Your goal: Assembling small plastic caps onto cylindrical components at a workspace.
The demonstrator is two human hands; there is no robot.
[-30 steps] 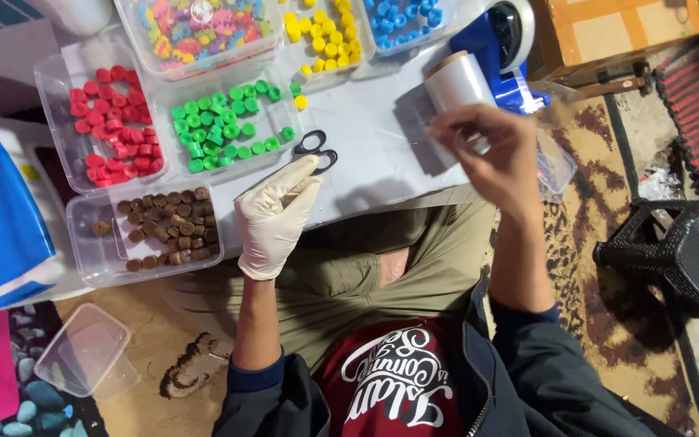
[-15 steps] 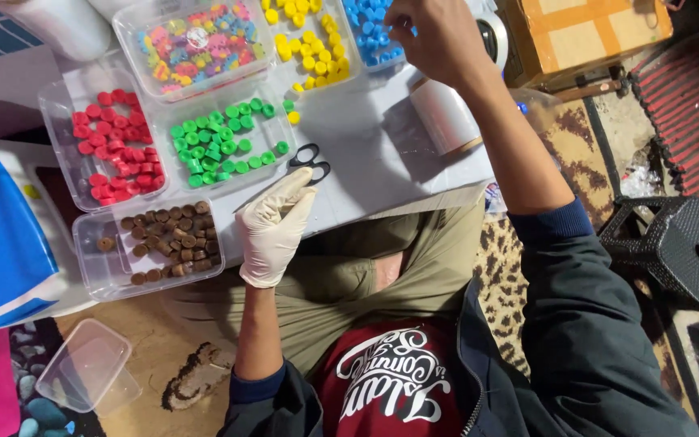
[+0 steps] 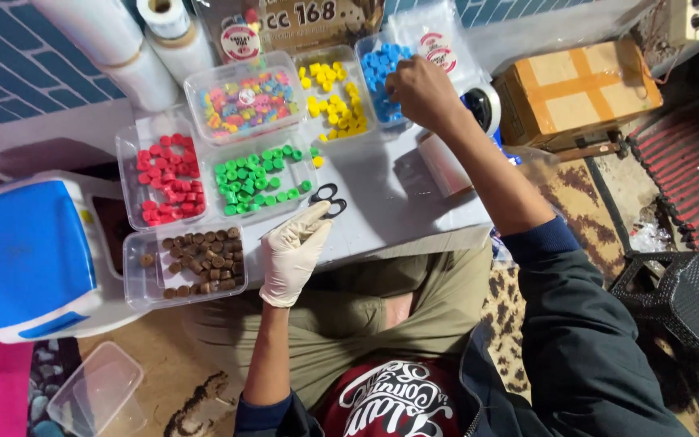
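Picking from the tub of blue pieces (image 3: 380, 71), by the look of it. Right hand (image 3: 422, 93), bare, reaching across the tabletop (image 3: 398, 206) to the far row, with knuckles up and fingers curled down onto the blue pieces. Grip there hidden under the hand: cannot tell whether clenched on a piece or merely touching.

Left hand (image 3: 293, 255), in a pale glove, resting at the near edge with fingertips extended onto the black loops of the scissors (image 3: 329, 201). Touching them for certain; whether grasping them, cannot tell. Scissors lying flat, just beside the tub of green pieces (image 3: 256, 178).

Around these:
- yellow pieces (image 3: 333, 105), next to the blue
- a mixed-colour tub (image 3: 244, 101)
- red pieces (image 3: 163, 174)
- brown pieces (image 3: 200, 259), nearest the body
- a blue-and-white scale (image 3: 30, 251), off to the left side
- a cardboard box (image 3: 576, 89), off to the right side

Judged from this, an early stage: sorted tubs full, nothing gathered in front. Lifting out a single piece calls for a fine fingertip pinch, clear of the tub wall and of the neighbouring yellow ones.
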